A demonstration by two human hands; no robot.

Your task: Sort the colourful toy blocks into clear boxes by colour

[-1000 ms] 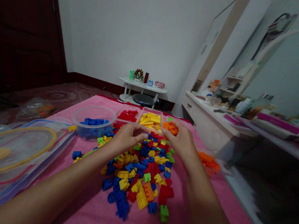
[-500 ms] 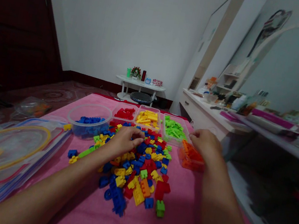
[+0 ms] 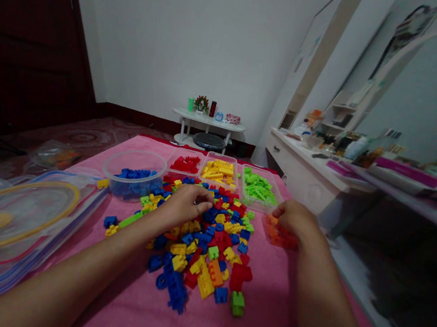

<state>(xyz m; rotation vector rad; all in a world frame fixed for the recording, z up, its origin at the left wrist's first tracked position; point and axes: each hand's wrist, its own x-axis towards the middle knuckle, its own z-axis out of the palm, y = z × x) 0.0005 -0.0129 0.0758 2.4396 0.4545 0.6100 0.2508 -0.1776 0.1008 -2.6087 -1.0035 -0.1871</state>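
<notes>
A pile of mixed toy building blocks (image 3: pixel 206 280) in blue, yellow, red, green and orange spreads over the pink cloth. My left hand (image 3: pixel 186 203) is over the back of this pile, its fingers curled toward the thumb; whatever is in them is too small to make out. At the right, my right hand (image 3: pixel 297 221) reaches down to a clear box of orange blocks (image 3: pixel 279 236). Its fingertips are pinched together at the box's far left part, with orange against them. The hand covers part of the box, and I cannot tell whether a block is gripped.
Behind the pile stand clear boxes of red blocks (image 3: pixel 186 163), yellow blocks (image 3: pixel 219 171) and green blocks (image 3: pixel 259 186). A round tub (image 3: pixel 132 185) holds blue blocks. Stacked lids (image 3: pixel 17 224) lie at the left. A white dresser (image 3: pixel 306 170) stands beyond the right side.
My right hand has come down from beside the green blocks' box to the orange blocks. My left hand stays over the pile, almost unmoved. The view has shifted slightly.
</notes>
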